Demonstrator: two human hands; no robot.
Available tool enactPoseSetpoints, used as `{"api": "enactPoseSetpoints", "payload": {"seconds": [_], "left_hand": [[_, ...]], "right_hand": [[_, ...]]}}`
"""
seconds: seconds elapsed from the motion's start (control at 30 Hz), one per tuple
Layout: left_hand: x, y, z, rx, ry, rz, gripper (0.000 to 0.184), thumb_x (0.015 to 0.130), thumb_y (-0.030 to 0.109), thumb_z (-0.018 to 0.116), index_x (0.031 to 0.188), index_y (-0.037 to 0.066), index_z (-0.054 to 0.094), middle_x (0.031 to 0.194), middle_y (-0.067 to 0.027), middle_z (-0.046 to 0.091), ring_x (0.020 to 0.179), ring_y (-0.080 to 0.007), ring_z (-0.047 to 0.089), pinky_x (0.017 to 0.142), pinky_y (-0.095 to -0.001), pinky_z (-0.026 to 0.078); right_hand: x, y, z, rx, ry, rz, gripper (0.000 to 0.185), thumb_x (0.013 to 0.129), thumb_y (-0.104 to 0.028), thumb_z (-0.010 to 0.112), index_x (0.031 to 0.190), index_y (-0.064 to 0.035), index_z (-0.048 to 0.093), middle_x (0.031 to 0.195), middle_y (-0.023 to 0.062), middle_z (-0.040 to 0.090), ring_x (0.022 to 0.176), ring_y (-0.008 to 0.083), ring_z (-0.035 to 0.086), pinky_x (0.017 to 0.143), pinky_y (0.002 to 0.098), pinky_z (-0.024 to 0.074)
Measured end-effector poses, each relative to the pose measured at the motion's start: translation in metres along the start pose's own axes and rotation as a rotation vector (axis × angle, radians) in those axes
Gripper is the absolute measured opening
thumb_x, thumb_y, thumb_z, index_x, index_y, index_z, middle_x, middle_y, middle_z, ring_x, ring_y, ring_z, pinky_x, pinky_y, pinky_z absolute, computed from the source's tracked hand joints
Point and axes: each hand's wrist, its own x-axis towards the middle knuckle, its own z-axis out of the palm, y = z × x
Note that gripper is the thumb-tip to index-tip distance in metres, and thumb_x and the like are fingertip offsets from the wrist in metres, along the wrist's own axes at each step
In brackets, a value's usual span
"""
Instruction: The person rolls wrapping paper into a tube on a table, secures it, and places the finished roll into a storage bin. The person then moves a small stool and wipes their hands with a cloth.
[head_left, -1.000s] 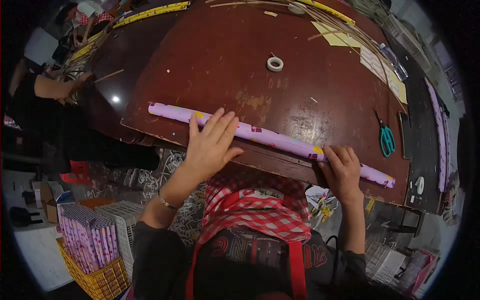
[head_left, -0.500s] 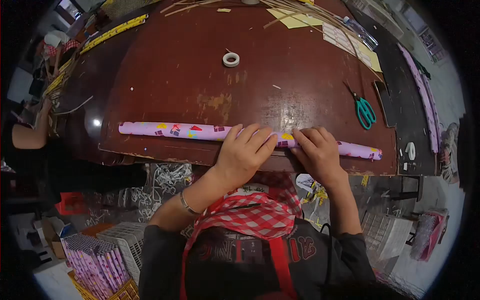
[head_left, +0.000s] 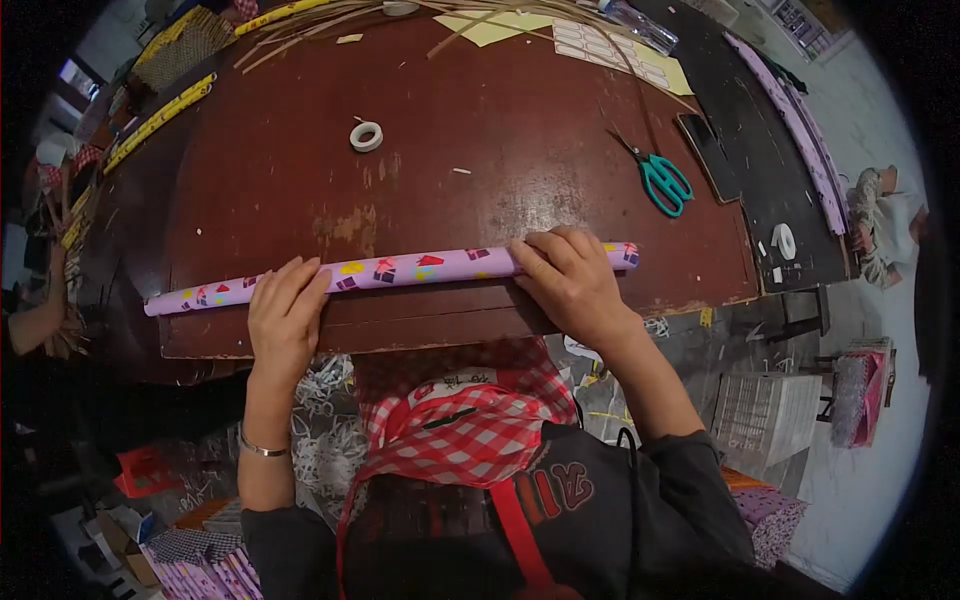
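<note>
Two bare hands rest over a long lilac printed roll (head_left: 425, 267) lying along the near edge of a dark red table (head_left: 260, 200). The left hand (head_left: 285, 315) lays its fingers across the top, thumb side turned toward the other hand; the right hand (head_left: 578, 280) arches over the roll close to its right-hand end. Neither is wrapped around it, and how hard they press cannot be told.

The risk looks greatest at the near side: with so little tabletop between roll and edge, a pull toward the body could drop it off. Uneven pressure could skew it, since a long stretch runs out beyond the left hand unheld while only a short end shows past the right. Heavy fingertips might dent it, should it prove hollow or soft.

Beyond the right hand, green-handled scissors (head_left: 652, 172) lie beside a phone (head_left: 708, 157); a far push of the roll's right end could knock them. A tape roll (head_left: 366, 148) beyond the left hand and a paper scrap (head_left: 461, 170) between the two might also get in the way.
</note>
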Motion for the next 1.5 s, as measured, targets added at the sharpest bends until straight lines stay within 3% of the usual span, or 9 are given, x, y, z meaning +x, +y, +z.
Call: {"api": "enactPoseSetpoints", "payload": {"seconds": [0.13,0.4,0.5,0.57,0.83,1.2,1.3,1.43,1.5], "left_hand": [[-0.003,0.0,-0.001,0.033,-0.004,-0.041,0.031,0.079,0.006,0.069,0.11,0.007,0.066,0.116,-0.0089,0.063,0.11,-0.0304,0.059,0.093,-0.0473,0.045],[0.034,0.056,0.026,-0.088,0.051,0.074,0.034,0.077,0.009,0.07,0.111,0.006,0.065,0.113,-0.0087,0.064,0.105,-0.0291,0.06,0.09,-0.0463,0.046],[0.05,0.076,0.04,-0.177,0.06,0.131,0.032,0.078,0.012,0.068,0.109,0.006,0.066,0.109,-0.0078,0.064,0.101,-0.0279,0.06,0.087,-0.0447,0.046],[0.06,0.091,0.046,-0.229,0.052,0.154,0.031,0.077,0.012,0.068,0.107,0.005,0.065,0.109,-0.0079,0.064,0.1,-0.0276,0.061,0.085,-0.044,0.046],[0.082,0.119,0.06,-0.335,0.058,0.188,0.03,0.075,0.01,0.066,0.104,0.002,0.065,0.102,-0.01,0.063,0.096,-0.0274,0.061,0.081,-0.0406,0.047],[0.078,0.119,0.065,-0.325,0.111,0.173,0.027,0.076,0.009,0.066,0.103,0.003,0.066,0.103,-0.0094,0.064,0.096,-0.027,0.061,0.083,-0.0417,0.047],[0.077,0.121,0.064,-0.332,0.119,0.157,0.026,0.077,0.008,0.065,0.103,0.003,0.066,0.103,-0.0094,0.064,0.096,-0.0267,0.061,0.083,-0.042,0.047],[0.076,0.121,0.069,-0.308,0.126,0.13,0.025,0.078,0.01,0.063,0.102,0.003,0.065,0.105,-0.009,0.063,0.098,-0.0264,0.061,0.085,-0.0431,0.047],[0.076,0.122,0.067,-0.327,0.102,0.132,0.027,0.077,0.008,0.068,0.103,0.002,0.064,0.108,-0.0113,0.064,0.101,-0.0311,0.062,0.084,-0.0449,0.048]], "right_hand": [[-0.004,0.003,-0.006,-0.021,-0.03,0.03,0.044,0.067,-0.013,0.074,0.11,-0.0078,0.064,0.104,0.0065,0.062,0.096,0.0267,0.058,0.081,0.0402,0.0461],[-0.004,0.004,-0.005,-0.02,-0.05,0.047,0.047,0.066,-0.013,0.075,0.111,-0.0081,0.064,0.104,0.0066,0.062,0.096,0.027,0.058,0.08,0.0402,0.0461],[-0.006,0.006,-0.002,-0.009,-0.03,0.039,0.046,0.073,-0.017,0.073,0.117,-0.009,0.061,0.104,0.0076,0.06,0.096,0.0269,0.056,0.081,0.0403,0.0442],[-0.007,0.006,-0.002,-0.013,0.001,0.032,0.049,0.065,-0.013,0.076,0.113,-0.0085,0.063,0.105,0.0067,0.062,0.096,0.0268,0.058,0.081,0.04,0.046],[-0.012,0.008,-0.01,0.021,0.001,0.06,0.048,0.067,-0.014,0.076,0.113,-0.0083,0.063,0.107,0.0069,0.061,0.099,0.0275,0.057,0.085,0.0419,0.0444],[-0.07,0.045,-0.07,-0.398,-0.137,0.341,0.04,0.075,-0.015,0.073,0.113,-0.0044,0.064,0.117,0.0112,0.059,0.114,0.0321,0.052,0.096,0.0456,0.0406],[-0.071,0.047,-0.073,-0.399,-0.059,0.345,0.043,0.074,-0.019,0.075,0.113,-0.0047,0.063,0.117,0.0121,0.058,0.114,0.0333,0.051,0.096,0.0476,0.0389],[-0.034,0.023,-0.059,-0.173,0.02,0.181,0.042,0.072,-0.013,0.075,0.111,-0.0018,0.063,0.115,0.0165,0.06,0.109,0.0376,0.054,0.09,0.0477,0.0452],[-0.017,0.013,-0.039,-0.074,0.004,0.12,0.043,0.071,-0.013,0.076,0.111,-0.0021,0.062,0.116,0.0165,0.059,0.109,0.037,0.054,0.09,0.0469,0.0451]]}}
